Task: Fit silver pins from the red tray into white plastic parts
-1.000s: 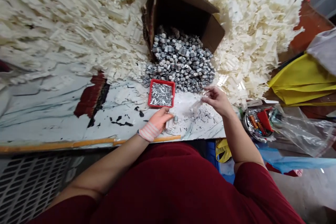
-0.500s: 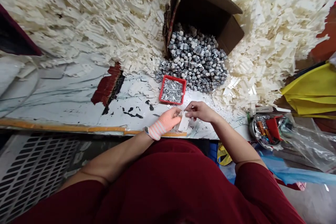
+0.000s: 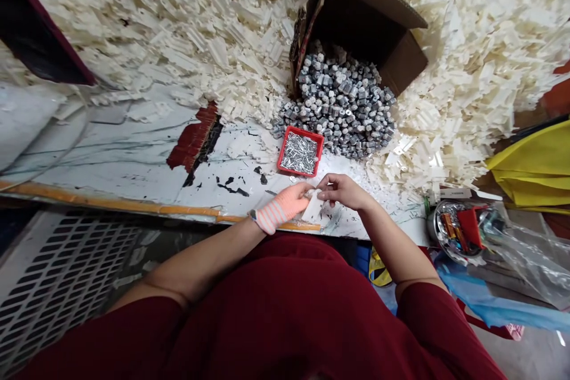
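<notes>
My left hand (image 3: 285, 206), in an orange striped glove, is closed on a white plastic part (image 3: 313, 208) above the table's front edge. Bare, my right hand (image 3: 341, 190) pinches at the upper end of the same part; any small piece between its fingertips is too small to make out. Just beyond the hands sits a red tray (image 3: 279, 161) filled with small metal pins (image 3: 299, 153). Behind it, a heap of grey and white small cylindrical pieces (image 3: 342, 107) spills from a cardboard box (image 3: 403, 62) lying on its side.
Piles of cream-white plastic parts (image 3: 178, 29) cover the back of the table on both sides. To the right stand a metal bowl (image 3: 439, 231) of odds and ends and a yellow bag (image 3: 534, 166). A white perforated crate (image 3: 66, 273) is below left.
The whole view has shifted, so the table's things appear slightly further right. Both hands stay together at the white plastic part, with little change in their grip.
</notes>
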Tool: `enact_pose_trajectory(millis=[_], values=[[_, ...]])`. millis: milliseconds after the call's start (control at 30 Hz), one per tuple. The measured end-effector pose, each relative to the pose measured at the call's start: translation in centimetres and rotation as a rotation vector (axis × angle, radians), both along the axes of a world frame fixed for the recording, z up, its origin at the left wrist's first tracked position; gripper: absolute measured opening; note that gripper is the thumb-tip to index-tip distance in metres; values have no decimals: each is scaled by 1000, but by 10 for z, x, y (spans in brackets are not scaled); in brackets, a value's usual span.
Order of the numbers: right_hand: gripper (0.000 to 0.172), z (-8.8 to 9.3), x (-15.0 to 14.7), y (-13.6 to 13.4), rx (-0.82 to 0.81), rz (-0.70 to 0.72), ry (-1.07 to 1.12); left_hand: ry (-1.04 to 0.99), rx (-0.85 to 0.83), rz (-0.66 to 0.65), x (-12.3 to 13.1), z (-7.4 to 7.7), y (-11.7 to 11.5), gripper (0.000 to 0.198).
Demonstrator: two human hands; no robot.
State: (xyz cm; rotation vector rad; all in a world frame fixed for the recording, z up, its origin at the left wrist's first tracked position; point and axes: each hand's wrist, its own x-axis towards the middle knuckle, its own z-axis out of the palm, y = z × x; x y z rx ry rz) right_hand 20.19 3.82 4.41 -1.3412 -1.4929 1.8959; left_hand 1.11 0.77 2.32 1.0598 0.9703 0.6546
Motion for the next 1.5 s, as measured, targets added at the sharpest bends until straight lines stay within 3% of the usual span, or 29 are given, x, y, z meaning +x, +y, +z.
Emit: enact_pose_trajectory(millis=[133,333,467,600,767,867,1000,1067,1133,1267,1500], values=[[41,-1,4,2,-7,-15,8,16,-77,56,3,4,1,33],[37,-5,2,1,39,9,-90,106,50,35,-3,3,1,21],[37,-7,-1,0,30,1,-83,33,51,-31,-7,0,-2,31],[41,-8,-7,-2,23,-35,-51,227,135,0,-6,2,-3,45],[42,-9,-14,-10,105,-83,-29,304,181,23,-4,3,-6,46],[41,-10,-15,-12,236,-121,-89,240,171,62,-3,1,-7,42],[44,-12,-11,-16,371,-278,-187,-60,58,168,-2,2,-5,43],[46,-11,-9,-21,376,-216,-223,-143,43,212,-3,2,-4,49],[49,-10,-10,-28,437,-61,-318,-156,54,234,-4,1,-5,51],[45,-8,-19,-41,688,204,-606,-186,40,265,-7,-3,-10,47],[47,2,-26,-40,1006,323,-729,-218,166,266,-16,-4,-13,48]])
